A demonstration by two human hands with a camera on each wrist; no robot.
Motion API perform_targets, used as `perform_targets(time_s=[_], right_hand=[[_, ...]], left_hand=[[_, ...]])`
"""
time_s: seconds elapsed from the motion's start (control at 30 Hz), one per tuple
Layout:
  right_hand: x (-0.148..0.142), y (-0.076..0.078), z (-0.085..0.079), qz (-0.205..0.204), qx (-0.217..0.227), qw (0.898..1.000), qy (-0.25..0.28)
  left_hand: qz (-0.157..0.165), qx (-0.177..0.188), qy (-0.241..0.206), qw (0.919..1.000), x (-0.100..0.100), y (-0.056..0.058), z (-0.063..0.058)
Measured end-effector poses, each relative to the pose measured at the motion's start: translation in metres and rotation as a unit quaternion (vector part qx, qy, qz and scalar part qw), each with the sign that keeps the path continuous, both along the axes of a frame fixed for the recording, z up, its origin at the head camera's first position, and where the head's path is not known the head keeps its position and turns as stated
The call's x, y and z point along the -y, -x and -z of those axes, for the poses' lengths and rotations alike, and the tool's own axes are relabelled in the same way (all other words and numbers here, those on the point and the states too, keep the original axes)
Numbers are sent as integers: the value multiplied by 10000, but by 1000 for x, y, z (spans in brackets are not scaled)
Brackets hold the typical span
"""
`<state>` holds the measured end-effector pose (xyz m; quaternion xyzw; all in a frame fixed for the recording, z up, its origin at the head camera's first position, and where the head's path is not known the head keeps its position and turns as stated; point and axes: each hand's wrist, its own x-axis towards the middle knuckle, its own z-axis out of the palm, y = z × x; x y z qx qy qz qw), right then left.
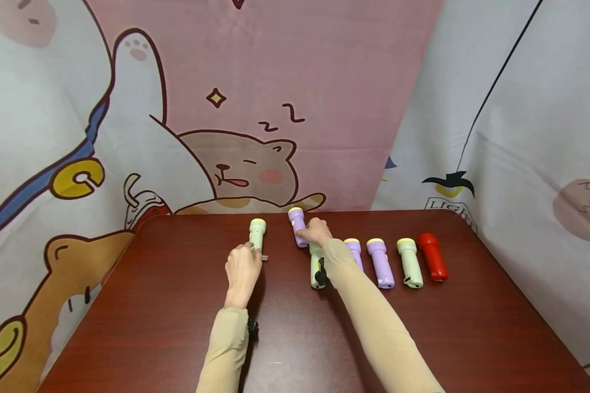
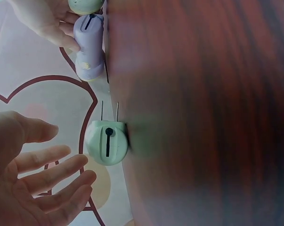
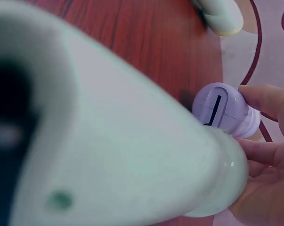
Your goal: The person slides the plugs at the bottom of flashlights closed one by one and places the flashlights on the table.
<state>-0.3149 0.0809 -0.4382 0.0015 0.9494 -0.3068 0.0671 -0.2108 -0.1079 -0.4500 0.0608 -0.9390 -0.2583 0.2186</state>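
In the head view, my left hand (image 1: pixel 243 268) is beside the tail of a pale green flashlight (image 1: pixel 258 232). The left wrist view shows that hand (image 2: pixel 47 174) with spread, relaxed fingers, apart from the green flashlight (image 2: pixel 107 143), whose tail has two thin metal prongs (image 2: pixel 117 110) sticking out. Farther right, my right hand (image 1: pixel 317 232) pinches a purple flashlight (image 1: pixel 297 224) near its tail, thumb on one side, fingers on the other. Just below that hand lies another pale green flashlight (image 1: pixel 317 267), close in front of the right wrist camera and hiding part of the purple one.
To the right stand, in a row, a purple flashlight (image 1: pixel 355 251) partly behind my right sleeve, another purple flashlight (image 1: pixel 381 265), a pale green flashlight (image 1: pixel 410 265) and a red flashlight (image 1: pixel 434 259). All lie on a dark brown table (image 1: pixel 167 305) against a cartoon-print cloth (image 1: pixel 324 82).
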Motion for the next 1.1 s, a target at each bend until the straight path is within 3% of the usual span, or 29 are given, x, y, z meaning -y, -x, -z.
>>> perform_targets(time_s=[0.4,0.63,0.8,0.97,1.1], right_hand=[[-6,1,-10,-14,-380,9977,565],[-4,-9,-27,-14,-644,9917,1111],[-4,-18,-37,56,-834,9865,1411],[-3,-31,-50,184,-759,9753,2065],[-2,-43,-60,197,-508,9576,2829]], left_hand=[[52,-50,-47,10000,-2,0,-1],[167,-309,-100,9993,-8,-1,-4],[415,-649,-85,9970,-15,-3,-8],[717,-1085,-81,9915,-24,-7,-14],[971,-1365,-146,9858,-32,-9,-20]])
